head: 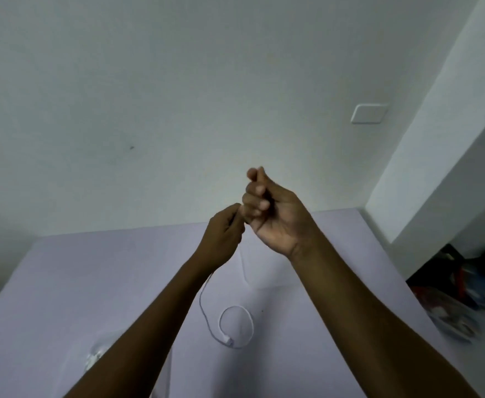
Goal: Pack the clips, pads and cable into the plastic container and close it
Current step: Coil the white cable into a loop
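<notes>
Left hand pinches cable, right hand curled, hold unclear; cable trails below

cable: loop lies on the table, middle toward the front edge; one strand rises to the left hand. right hand just right of it, touching. container near the front-left corner, partly behind the left forearm. clutter off the right edge.

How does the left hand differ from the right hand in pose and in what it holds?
The left hand shows its back; the right hand shows its palm. The left hand is lower, the right hand higher. The white cable hangs from the left hand; none shows in the right hand. Both are raised with curled fingers, touching.
</notes>
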Demonstrator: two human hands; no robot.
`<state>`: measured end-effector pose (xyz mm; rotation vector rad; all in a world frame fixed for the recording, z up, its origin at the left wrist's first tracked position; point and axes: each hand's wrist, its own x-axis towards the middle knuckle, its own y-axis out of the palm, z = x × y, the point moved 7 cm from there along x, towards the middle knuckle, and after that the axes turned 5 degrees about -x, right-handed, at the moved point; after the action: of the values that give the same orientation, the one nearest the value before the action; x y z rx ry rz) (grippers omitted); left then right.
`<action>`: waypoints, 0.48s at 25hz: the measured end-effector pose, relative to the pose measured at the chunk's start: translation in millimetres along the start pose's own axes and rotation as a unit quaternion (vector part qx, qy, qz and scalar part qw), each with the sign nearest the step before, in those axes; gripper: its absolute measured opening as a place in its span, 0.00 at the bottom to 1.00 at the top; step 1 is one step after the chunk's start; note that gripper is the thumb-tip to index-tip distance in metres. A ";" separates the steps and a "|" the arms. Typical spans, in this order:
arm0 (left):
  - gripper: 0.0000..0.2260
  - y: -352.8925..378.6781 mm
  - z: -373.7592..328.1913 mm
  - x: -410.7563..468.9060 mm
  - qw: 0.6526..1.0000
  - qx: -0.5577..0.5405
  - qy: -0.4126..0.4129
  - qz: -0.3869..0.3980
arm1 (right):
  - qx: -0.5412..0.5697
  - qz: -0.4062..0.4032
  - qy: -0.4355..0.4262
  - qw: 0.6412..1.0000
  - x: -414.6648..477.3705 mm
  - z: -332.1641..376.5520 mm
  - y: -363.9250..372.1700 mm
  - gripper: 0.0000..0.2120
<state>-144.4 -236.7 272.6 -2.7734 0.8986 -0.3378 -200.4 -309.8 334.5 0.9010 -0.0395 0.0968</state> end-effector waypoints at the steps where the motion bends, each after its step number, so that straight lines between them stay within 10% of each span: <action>1: 0.17 5.0 0.0 -3.2 0.999 0.032 -0.008 0.015 | 0.033 -0.020 -0.056 0.998 10.7 12.8 1.2 0.08; 5: 0.21 0.7 -22.4 -17.6 0.981 0.188 0.035 0.038 | -0.175 -0.163 -0.198 0.951 30.9 61.4 -27.3 0.07; 9: 0.18 -45.5 -62.5 -15.0 0.974 0.198 0.107 -0.040 | -0.532 -0.128 -0.017 0.837 19.4 9.5 -53.8 0.07; 12: 0.13 -69.1 -72.7 -7.5 0.971 0.174 0.132 -0.101 | -0.548 -0.102 0.086 0.826 5.3 -22.0 -52.7 0.14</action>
<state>-132.6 -186.5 358.9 -2.5271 0.5407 -0.8300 -189.9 -324.7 280.1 -0.2711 0.1619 -0.0530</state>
